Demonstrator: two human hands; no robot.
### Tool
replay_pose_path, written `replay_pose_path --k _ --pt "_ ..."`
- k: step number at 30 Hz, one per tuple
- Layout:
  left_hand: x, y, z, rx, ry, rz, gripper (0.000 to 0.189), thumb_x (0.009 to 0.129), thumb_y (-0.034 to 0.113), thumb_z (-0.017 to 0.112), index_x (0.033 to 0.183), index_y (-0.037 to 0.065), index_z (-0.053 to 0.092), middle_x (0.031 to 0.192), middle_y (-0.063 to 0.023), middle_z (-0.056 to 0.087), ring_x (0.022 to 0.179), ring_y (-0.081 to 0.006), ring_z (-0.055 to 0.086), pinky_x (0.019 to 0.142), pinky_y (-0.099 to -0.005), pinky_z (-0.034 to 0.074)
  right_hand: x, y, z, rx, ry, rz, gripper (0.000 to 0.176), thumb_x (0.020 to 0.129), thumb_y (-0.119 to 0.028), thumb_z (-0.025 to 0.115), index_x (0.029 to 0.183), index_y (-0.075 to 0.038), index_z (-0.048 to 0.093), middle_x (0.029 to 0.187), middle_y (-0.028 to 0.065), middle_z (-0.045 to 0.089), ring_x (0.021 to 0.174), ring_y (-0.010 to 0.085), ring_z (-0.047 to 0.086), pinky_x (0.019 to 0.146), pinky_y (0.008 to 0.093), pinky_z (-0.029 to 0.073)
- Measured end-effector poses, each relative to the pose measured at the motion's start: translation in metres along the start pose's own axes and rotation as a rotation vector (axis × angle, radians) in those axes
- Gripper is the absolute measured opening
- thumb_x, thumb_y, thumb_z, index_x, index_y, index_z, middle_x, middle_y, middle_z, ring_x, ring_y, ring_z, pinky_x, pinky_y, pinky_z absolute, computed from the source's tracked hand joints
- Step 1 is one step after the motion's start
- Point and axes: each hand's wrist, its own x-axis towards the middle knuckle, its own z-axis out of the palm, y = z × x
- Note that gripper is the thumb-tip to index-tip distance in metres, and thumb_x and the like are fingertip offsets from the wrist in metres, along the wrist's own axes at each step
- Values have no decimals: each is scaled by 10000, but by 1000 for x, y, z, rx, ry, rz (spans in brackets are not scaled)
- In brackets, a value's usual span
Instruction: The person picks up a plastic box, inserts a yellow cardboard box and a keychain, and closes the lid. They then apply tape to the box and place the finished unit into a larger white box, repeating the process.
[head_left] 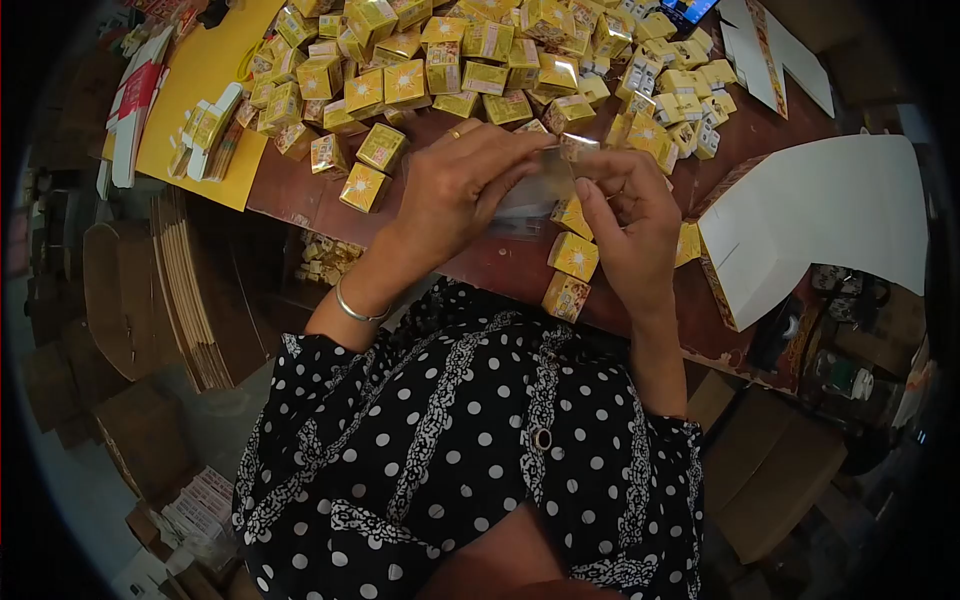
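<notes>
A thin clear plastic bag (553, 182) is stretched between my two hands above the table's near side. My left hand (462, 182), with a ring and a bracelet, pinches its left side with the fingers bent inward. On the other side, my right hand (632, 205) has its thumb and curled fingers closed on the bag. A small yellow box (580, 148) shows right at the right fingertips. Below the hands, a small yellow box with a white starburst (574, 256) stands in a short row with another box (566, 297) at the table edge.
A large heap of small yellow boxes (405, 82) covers the back of the dark red table (310, 205). Smaller pale boxes (690, 95) lie at its right. A white open carton (820, 205) stands right; flattened cartons (205, 130) lie left on a yellow sheet (235, 170).
</notes>
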Motion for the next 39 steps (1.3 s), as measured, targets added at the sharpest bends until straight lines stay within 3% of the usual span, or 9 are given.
replay_pose_path --k 5,7,11,13,23,29,31,34,39 --pt "-4 12 5 86 -99 56 401 811 37 770 1205 74 704 991 -85 723 823 -264 681 669 -346 554 -4 -20 -13 144 -201 312 90 1010 -23 583 1091 17 583 947 66 699 654 73 642 556 184 498" --pt "-8 11 8 104 -168 92 614 758 114 817 1333 38 613 1160 -115 678 970 -292 664 793 -366 558 -6 -19 -15 416 -208 432 96 1015 -33 567 1093 22 556 922 91 703 549 104 638 504 218 504" --pt "-10 42 6 308 -242 118 835 723 207 850 1435 -28 483 1338 -176 579 1162 -342 588 999 -464 487 -12 -13 -19 411 -172 441 122 1035 -82 549 1094 22 530 956 131 726 540 100 632 478 212 491" --pt "-22 42 7 361 -403 24 1056 691 235 883 1537 -47 318 1504 -206 448 1363 -380 463 1146 -527 349 -15 -12 -19 430 -186 462 149 1040 -124 554 1078 18 532 976 160 737 508 93 614 448 210 466" --pt "-37 48 16 328 -321 -52 1031 693 188 870 1526 -69 320 1521 -242 421 1388 -391 444 1145 -530 347 -19 -16 -10 436 -169 485 173 1041 -150 563 1069 18 533 956 164 738 451 85 564 422 219 445" --pt "-47 36 17 267 -223 -44 893 738 175 876 1484 -37 433 1373 -228 588 1223 -366 614 987 -480 517 -21 -32 -22 419 -263 479 212 1057 -162 540 1111 40 577 968 184 743 481 70 568 415 180 423" --pt "-51 33 14 -12 -236 -175 710 815 174 828 1416 -39 515 1289 -215 667 1100 -327 704 862 -395 590 -22 -41 -34 316 -180 354 235 1062 -168 537 1108 49 613 938 148 738 513 72 575 471 188 441" --pt "-51 33 13 -367 -180 -328 612 876 118 789 1412 -25 531 1228 -180 712 1070 -240 728 846 -351 610 -26 -30 -51 248 145 162 209 1052 -142 552 1105 39 641 918 106 733 636 75 629 557 210 486" --pt "-53 46 12 -745 -195 -586 479 943 35 702 1389 -48 547 1239 -171 710 1121 -180 691 931 -319 583 -43 -13 -48 206 230 120 257 1030 -154 599 1205 32 626 1018 114 719 835 104 661 678 231 514"
